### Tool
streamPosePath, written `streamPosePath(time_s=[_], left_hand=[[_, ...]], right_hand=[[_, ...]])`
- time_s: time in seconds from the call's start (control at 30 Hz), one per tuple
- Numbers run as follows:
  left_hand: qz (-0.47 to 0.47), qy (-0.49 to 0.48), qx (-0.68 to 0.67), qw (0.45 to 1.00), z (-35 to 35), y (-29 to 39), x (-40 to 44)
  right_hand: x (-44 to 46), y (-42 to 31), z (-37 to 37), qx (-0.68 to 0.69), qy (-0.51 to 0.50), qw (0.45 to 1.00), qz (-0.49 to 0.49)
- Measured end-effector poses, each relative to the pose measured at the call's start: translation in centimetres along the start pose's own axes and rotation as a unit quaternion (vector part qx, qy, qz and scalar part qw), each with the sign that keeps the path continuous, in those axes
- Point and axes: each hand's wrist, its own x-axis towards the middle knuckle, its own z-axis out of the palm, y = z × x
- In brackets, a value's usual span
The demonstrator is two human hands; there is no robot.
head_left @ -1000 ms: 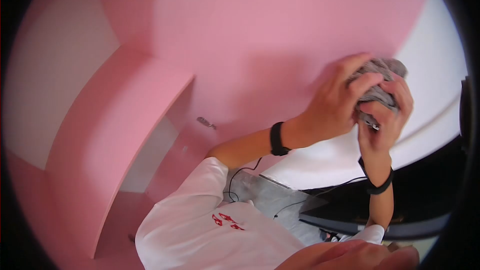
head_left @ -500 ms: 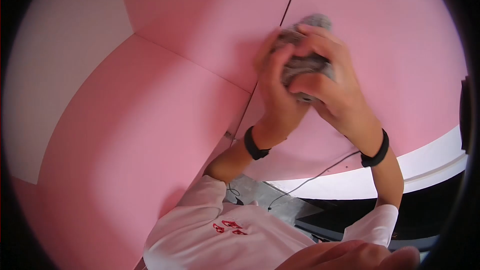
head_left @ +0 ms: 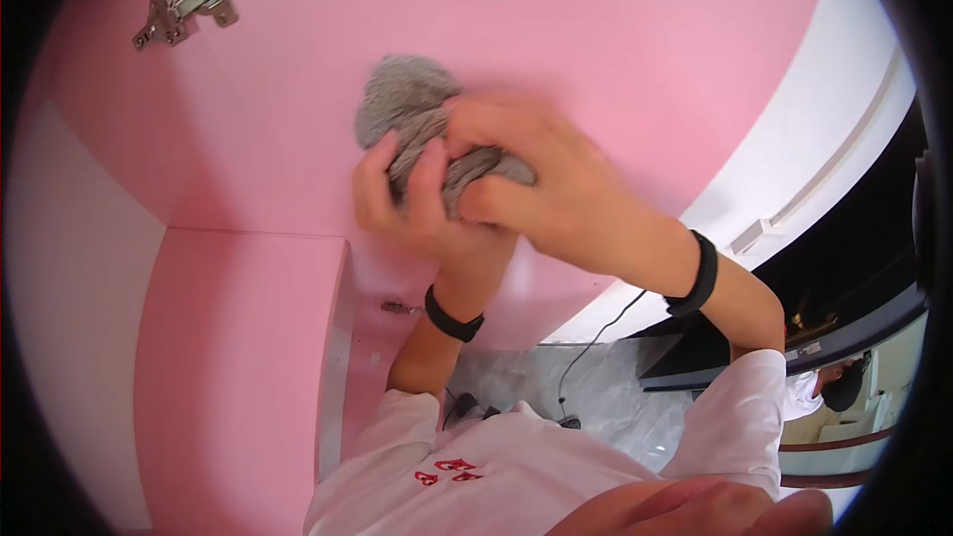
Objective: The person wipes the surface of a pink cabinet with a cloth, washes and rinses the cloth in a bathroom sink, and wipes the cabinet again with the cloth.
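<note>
A crumpled grey cloth [head_left: 407, 94] is bunched between both hands in front of a pink panel [head_left: 596, 30]. My left hand [head_left: 422, 203] has its fingers curled round the lower left part of the cloth. From the right, my right hand [head_left: 541, 174] grips the same cloth, its thumb and fingers pressed into the folds. The hands are close together, and the cloth's upper left end sticks out beyond them. Each wrist wears a black band.
A metal hinge [head_left: 189, 2] is fixed at the upper left, and a smaller one [head_left: 400, 308] lower down. A pink shelf board [head_left: 233, 357] stands at the left. A cable [head_left: 596, 342] hangs near plastic sheeting [head_left: 536, 382]. At the lower right, a mirror-like surface shows a person.
Both hands have moved left with the cloth, which stays in their grip. The view has shifted, bringing the metal hinge in at the upper left.
</note>
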Motion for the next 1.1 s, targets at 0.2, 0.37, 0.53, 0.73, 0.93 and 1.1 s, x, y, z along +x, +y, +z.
streamPosePath(time_s=[0.2, 0.37, 0.53, 0.73, 0.93, 1.1], left_hand=[[0.101, -0.001, -0.014, 0.995, 9.7, 15.1, -1.2], [0.121, -0.009, -0.066, 0.99, 14.1, 22.9, -3.5], [0.079, -0.039, -0.165, 0.982, 15.7, 24.9, -3.9], [0.07, -0.057, -0.141, 0.986, 14.5, 22.1, -1.5], [0.164, -0.047, -0.042, 0.984, 13.9, 30.4, -0.1], [0.159, -0.06, 0.044, 0.984, 12.7, 32.7, -0.7]], right_hand=[[-9.2, 1.8, -15.6, -0.051, 0.07, 0.993, 0.08], [-15.3, 1.1, -21.5, -0.111, 0.123, 0.966, 0.198], [-16.1, 0.4, -23.7, -0.141, 0.104, 0.954, 0.244], [-12.0, 2.2, -21.6, -0.137, 0.097, 0.969, 0.182], [-14.4, -0.2, -30.2, -0.064, 0.145, 0.982, 0.099], [-15.2, -0.2, -31.9, -0.004, 0.145, 0.988, 0.057]])
